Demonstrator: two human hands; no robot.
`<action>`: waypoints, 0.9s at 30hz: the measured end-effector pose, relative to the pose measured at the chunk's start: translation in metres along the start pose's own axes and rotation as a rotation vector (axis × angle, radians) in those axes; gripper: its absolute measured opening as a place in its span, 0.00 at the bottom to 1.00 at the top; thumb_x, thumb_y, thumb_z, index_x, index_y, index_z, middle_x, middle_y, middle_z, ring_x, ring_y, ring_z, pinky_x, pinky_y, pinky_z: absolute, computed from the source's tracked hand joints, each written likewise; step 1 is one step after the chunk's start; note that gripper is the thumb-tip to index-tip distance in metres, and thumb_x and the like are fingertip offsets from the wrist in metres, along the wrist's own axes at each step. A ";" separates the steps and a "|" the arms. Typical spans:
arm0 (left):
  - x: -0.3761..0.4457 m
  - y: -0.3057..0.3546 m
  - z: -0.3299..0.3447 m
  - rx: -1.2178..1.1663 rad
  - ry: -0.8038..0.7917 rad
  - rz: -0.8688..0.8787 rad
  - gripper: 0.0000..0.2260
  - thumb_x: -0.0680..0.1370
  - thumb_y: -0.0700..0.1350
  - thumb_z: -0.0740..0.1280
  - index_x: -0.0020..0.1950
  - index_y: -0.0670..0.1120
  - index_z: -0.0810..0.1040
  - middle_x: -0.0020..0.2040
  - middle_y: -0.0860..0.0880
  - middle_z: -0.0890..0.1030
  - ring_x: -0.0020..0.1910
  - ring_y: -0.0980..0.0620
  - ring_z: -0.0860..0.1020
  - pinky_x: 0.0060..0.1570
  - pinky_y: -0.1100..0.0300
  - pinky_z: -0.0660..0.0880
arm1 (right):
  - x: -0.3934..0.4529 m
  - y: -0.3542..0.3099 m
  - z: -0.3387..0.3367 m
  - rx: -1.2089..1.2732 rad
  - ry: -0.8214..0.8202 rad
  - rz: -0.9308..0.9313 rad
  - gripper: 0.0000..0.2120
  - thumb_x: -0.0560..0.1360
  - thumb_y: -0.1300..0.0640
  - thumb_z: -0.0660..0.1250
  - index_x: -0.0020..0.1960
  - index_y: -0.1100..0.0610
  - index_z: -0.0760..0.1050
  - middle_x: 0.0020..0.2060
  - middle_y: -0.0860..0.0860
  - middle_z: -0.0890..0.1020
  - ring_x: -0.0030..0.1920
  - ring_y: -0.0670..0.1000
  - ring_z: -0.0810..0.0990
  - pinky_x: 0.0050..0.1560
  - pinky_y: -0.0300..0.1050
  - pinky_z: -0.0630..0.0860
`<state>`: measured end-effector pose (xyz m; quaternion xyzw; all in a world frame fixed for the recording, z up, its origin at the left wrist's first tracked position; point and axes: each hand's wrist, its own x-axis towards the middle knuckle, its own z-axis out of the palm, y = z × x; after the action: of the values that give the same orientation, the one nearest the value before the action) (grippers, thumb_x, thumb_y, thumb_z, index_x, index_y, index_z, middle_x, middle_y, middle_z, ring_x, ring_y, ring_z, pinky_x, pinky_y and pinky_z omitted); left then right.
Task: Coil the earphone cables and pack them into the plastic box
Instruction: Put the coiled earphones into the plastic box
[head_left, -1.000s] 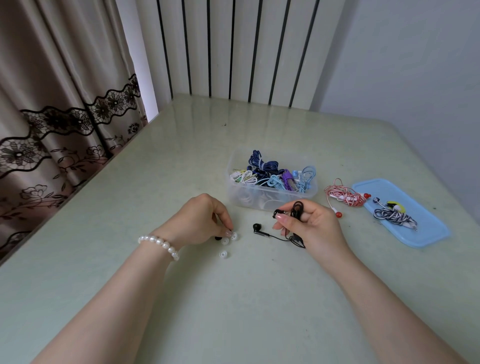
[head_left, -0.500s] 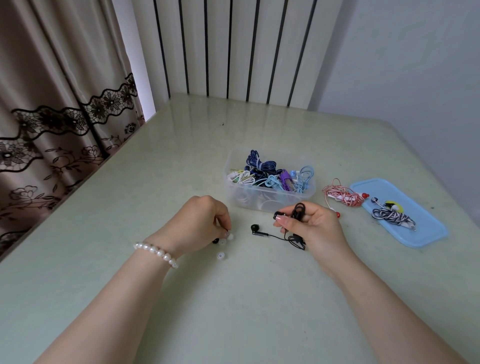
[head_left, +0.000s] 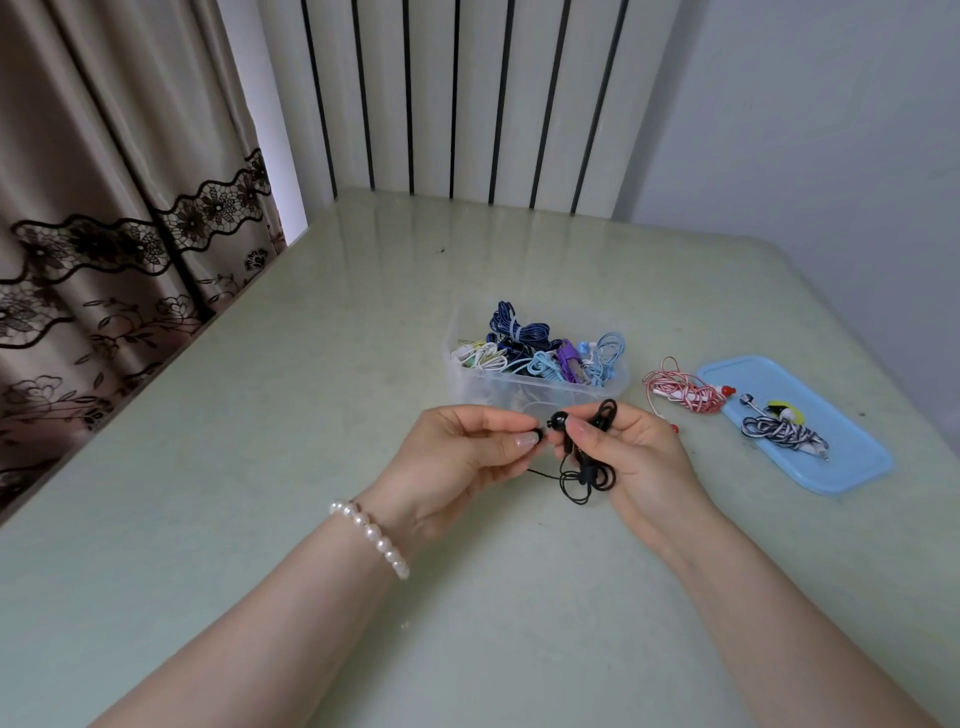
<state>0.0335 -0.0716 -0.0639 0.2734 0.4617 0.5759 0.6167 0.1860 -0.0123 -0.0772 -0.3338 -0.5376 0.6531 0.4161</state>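
Observation:
A black earphone cable (head_left: 587, 475) hangs in loose loops between my hands, just in front of the clear plastic box (head_left: 613, 387). My right hand (head_left: 634, 452) grips the bundled cable, with one black earbud (head_left: 558, 420) sticking up by its fingertips. My left hand (head_left: 462, 452) pinches the other black earbud (head_left: 537, 434) between thumb and fingers, close to the first one. The box holds several coiled earphones in blue, white, purple and green. A red-and-white earphone bundle (head_left: 685, 392) lies to the right of the box.
The blue lid (head_left: 852, 462) lies at the right with a black-and-white striped earphone bundle (head_left: 779, 431) and a yellow piece on it. A curtain hangs along the table's left edge. The wall stands behind the table's far edge.
My left hand has lifted from the table by the small white ear tips and come right to the cable. The earbud that lay on the table is now pinched in it. The white tips are out of sight.

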 end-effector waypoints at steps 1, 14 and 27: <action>0.000 -0.002 0.001 -0.047 -0.004 -0.022 0.08 0.71 0.27 0.64 0.42 0.36 0.79 0.35 0.43 0.84 0.34 0.52 0.82 0.35 0.65 0.79 | 0.000 0.000 -0.001 0.004 -0.012 -0.007 0.05 0.63 0.61 0.67 0.35 0.56 0.82 0.32 0.54 0.83 0.32 0.49 0.80 0.38 0.37 0.77; -0.002 -0.010 0.008 -0.110 0.100 -0.013 0.09 0.69 0.25 0.64 0.42 0.35 0.79 0.34 0.43 0.83 0.34 0.51 0.83 0.36 0.63 0.80 | 0.002 0.008 -0.001 -0.045 -0.039 0.008 0.27 0.45 0.37 0.79 0.37 0.52 0.83 0.33 0.50 0.82 0.36 0.51 0.77 0.41 0.43 0.74; -0.003 -0.010 0.007 -0.141 0.111 -0.038 0.08 0.70 0.26 0.64 0.42 0.35 0.80 0.35 0.41 0.83 0.34 0.50 0.83 0.37 0.62 0.80 | 0.002 0.011 -0.003 -0.059 -0.032 0.012 0.27 0.46 0.38 0.79 0.38 0.53 0.83 0.34 0.54 0.84 0.41 0.58 0.78 0.52 0.56 0.72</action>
<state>0.0443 -0.0752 -0.0692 0.1882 0.4584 0.6094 0.6189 0.1855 -0.0096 -0.0887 -0.3386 -0.5611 0.6446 0.3937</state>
